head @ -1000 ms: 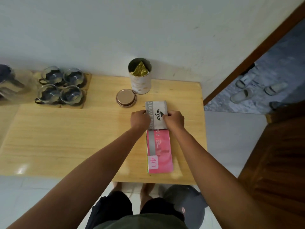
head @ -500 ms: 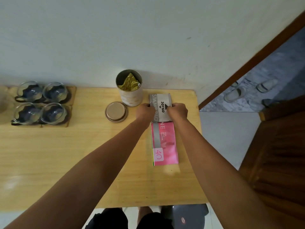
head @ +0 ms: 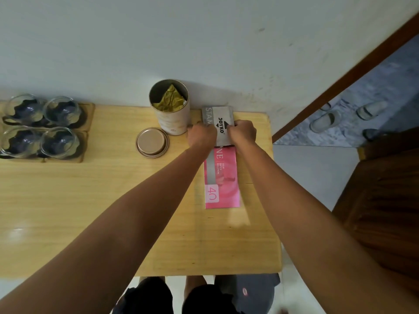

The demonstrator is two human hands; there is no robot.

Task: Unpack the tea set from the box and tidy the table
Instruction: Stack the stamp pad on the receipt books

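Head view looks down on a pale wooden tabletop (head: 68,200) pushed against a white wall. Both hands meet at the far right end, on a long flat box (head: 221,175) — pink at the near end, grey at the far end with "JOYKO" printed on it. The left hand (head: 201,134) grips the box's left edge and the right hand (head: 242,133) grips its right edge, fingers curled over the grey part, so the box is clamped between them from both sides. It lies flat with its long axis pointing away from the person, its far end close to the wall. Holding it by both edges near one end looks like a way to steer it straight, probably to square it up beside the tin as part of tidying.

Just left of the box stands an open tea tin (head: 171,107), upright, with a crumpled gold foil packet (head: 169,100) inside. Its round lid (head: 152,142) lies flat on the tabletop just in front and to the left, apart from the tin — so the tin is not yet closed.

Well apart, at the far left, four glass cups (head: 40,125) sit two by two on a wooden tray (head: 87,123), already grouped neatly.
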